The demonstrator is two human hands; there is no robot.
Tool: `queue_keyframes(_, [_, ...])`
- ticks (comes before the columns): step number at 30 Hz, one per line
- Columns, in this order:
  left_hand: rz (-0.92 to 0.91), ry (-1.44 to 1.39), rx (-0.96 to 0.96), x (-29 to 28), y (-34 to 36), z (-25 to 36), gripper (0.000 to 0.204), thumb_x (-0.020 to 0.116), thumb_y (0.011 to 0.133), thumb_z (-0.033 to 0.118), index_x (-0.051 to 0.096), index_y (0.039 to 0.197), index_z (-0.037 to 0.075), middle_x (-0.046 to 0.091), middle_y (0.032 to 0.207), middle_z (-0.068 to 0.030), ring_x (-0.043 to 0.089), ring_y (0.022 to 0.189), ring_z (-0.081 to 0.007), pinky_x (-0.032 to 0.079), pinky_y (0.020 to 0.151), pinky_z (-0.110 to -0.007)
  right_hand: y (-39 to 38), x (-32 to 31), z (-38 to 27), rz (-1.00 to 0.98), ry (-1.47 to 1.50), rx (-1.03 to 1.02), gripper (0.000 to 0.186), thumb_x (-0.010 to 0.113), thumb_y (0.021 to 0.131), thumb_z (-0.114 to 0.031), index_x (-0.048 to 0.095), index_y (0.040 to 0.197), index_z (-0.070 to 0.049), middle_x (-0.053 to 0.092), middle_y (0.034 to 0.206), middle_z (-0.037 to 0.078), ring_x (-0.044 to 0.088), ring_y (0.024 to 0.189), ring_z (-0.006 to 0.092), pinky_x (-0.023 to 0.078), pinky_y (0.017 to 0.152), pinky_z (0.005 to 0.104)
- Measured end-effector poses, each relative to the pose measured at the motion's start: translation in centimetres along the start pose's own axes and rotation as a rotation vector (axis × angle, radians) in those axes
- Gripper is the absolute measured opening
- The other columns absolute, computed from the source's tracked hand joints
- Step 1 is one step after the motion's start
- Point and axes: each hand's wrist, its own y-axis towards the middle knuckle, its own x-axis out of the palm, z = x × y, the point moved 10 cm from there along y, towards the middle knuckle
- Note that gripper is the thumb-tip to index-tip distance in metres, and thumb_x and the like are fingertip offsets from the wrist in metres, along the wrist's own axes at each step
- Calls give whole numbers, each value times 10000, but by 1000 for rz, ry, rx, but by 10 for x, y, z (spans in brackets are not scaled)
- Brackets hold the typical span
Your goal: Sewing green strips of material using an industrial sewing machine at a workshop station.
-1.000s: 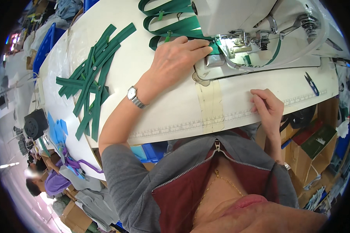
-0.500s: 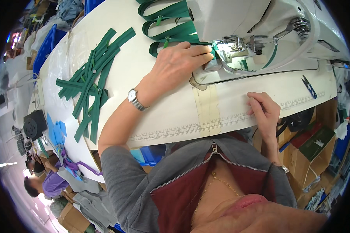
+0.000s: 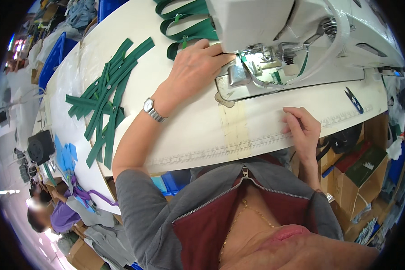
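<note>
A garment workshop: sewing machine (image 3: 274, 27), green zipper tapes (image 3: 105, 94), fabric piles (image 3: 99, 234).

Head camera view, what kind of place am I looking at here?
Most likely a garment sewing workshop. The left hand rests at an industrial sewing machine, a pile of green zippers lies on the white worktable, and another person sits among fabric and boxes.

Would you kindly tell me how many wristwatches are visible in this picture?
1: a silver wristwatch on the left hand's wrist, above the white sewing table. The right hand's wrist is partly hidden, so another may be unseen.
</note>
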Motion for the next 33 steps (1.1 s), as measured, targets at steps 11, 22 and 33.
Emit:
queue_keyframes(11, [292,448,-342,-67,-76,-110,88,658,707,94,669,794,105,632,801,-40,591,716,-230,455,630,-353,-2,-8,4,47,-14,-9,158,517,876,-13,625,984,28,571,753,52,502,561,65,399,520,180])
queue_keyframes(22, [1007,-483,-297,-126,-112,-130,180,521,868,-26,581,1038,-20,645,928,-65,612,822,-118,471,712,-228,-4,-8,-4,99,-123,-64,149,540,862,-17,628,976,22,571,735,45,493,552,65,399,515,185])
queue_keyframes(33, [277,42,258,-16,-30,49,294,603,685,52,595,979,68,617,1060,-46,577,774,-174,493,594,-259,-3,-2,-3,51,-112,-73,145,555,850,-13,635,968,14,580,721,45,516,568,70,412,524,186])
